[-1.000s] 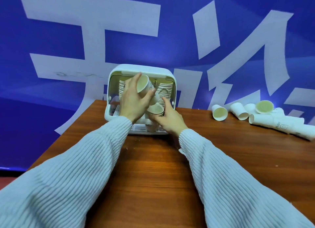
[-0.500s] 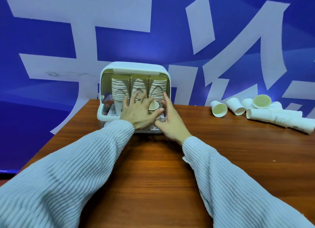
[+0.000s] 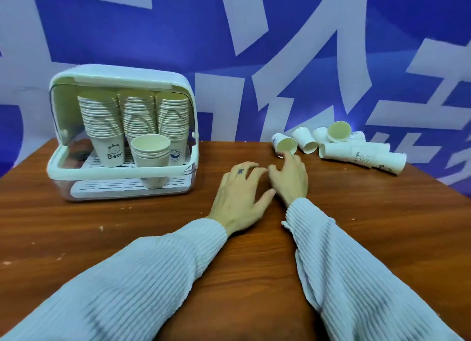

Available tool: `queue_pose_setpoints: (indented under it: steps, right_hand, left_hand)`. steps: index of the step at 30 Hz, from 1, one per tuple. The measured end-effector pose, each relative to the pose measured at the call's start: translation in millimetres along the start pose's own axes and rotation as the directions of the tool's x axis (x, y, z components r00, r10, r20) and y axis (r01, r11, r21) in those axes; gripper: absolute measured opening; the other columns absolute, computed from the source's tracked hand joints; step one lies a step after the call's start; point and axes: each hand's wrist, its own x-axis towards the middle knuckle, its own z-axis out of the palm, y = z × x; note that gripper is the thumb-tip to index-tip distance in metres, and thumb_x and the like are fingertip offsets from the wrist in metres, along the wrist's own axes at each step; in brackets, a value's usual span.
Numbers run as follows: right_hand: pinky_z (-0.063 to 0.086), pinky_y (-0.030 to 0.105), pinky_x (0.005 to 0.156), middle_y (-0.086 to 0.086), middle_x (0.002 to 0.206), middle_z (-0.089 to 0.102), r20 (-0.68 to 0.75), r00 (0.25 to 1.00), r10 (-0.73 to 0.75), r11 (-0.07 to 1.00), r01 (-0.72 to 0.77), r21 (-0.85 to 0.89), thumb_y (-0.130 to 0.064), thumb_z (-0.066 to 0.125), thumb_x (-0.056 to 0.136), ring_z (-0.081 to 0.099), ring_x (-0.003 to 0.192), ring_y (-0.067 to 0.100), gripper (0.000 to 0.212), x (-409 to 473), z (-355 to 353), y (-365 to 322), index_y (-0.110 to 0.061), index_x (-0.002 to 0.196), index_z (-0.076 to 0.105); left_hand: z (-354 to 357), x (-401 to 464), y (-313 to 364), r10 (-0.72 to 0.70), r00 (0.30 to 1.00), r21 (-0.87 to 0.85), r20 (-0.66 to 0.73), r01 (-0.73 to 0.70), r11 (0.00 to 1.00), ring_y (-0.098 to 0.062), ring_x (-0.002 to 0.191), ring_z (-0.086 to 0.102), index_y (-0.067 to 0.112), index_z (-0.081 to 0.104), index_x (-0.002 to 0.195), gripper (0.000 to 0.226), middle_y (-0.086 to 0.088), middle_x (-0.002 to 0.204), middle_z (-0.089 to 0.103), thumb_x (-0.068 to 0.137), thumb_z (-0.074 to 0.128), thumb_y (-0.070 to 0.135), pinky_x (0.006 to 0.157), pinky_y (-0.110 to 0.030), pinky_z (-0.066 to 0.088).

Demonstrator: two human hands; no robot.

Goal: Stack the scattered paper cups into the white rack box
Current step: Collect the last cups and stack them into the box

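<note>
The white rack box [image 3: 119, 170] stands open at the table's back left. Inside it rise three tall stacks of paper cups [image 3: 102, 119], with a short stack [image 3: 151, 149] in front of them. Several loose paper cups [image 3: 354, 149] lie on their sides at the back right. My left hand [image 3: 239, 195] hovers over the table's middle with fingers spread, holding nothing. Beside it, my right hand [image 3: 290, 177] stretches toward the nearest fallen cup [image 3: 285, 144], its fingertips just short of the rim and empty.
The wooden table [image 3: 127, 238] runs from the front edge to a blue and white banner wall [image 3: 229, 47] behind. Its right edge slants down at the far right. My two ribbed light sleeves [image 3: 356, 277] cover the lower part of the view.
Both hands have left the rack box and moved right, toward the fallen cups. The cup they set down now tops the short stack in the box. The view has swung right.
</note>
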Motion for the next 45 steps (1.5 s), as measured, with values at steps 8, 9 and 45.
queue_pose_setpoints:
  steps: [8, 9, 45]
  right_hand:
    - [0.031, 0.047, 0.119, 0.009, 0.152, 0.047, 0.136, 0.99, -0.024, 0.944, 0.067, -0.323, -0.048, 0.053, 0.093, 0.038, 0.144, 0.029, 0.05, 59.7, 39.3, 11.9, -0.031, 0.139, 0.064]
    - [0.032, 0.048, 0.119, 0.009, 0.151, 0.048, 0.145, 0.989, -0.01, 0.945, 0.056, -0.321, -0.049, 0.053, 0.093, 0.038, 0.144, 0.03, 0.051, 65.3, 42.2, 13.3, -0.026, 0.137, 0.064]
    - [0.036, 0.051, 0.109, 0.024, 0.13, 0.056, -0.255, 0.963, -0.084, 0.908, -0.032, -0.417, -0.035, 0.062, 0.09, 0.052, 0.122, 0.042, 0.05, 163.7, 50.8, 55.9, -0.006, 0.13, 0.054]
  left_hand:
    - [2.5, -4.6, 2.8, 0.052, 0.998, -0.047, 0.025, -0.051, 0.998, -0.008, 0.138, 0.035, 0.033, 0.044, 0.144, 0.051, 0.011, 0.148, 0.04, 0.097, 0.051, 0.052, 0.112, -0.03, 0.03]
    - [2.8, -5.3, 2.6, 0.058, 0.998, -0.05, 0.028, -0.056, 0.997, -0.007, 0.139, 0.034, 0.034, 0.043, 0.144, 0.051, 0.012, 0.148, 0.039, 0.097, 0.051, 0.052, 0.112, -0.029, 0.03]
    - [9.2, 1.8, -18.1, -0.041, 0.995, -0.032, -0.093, 0.038, 0.999, -0.001, 0.121, 0.049, 0.039, 0.032, 0.148, 0.073, 0.022, 0.14, 0.04, 0.085, 0.065, 0.053, 0.089, -0.02, 0.047]
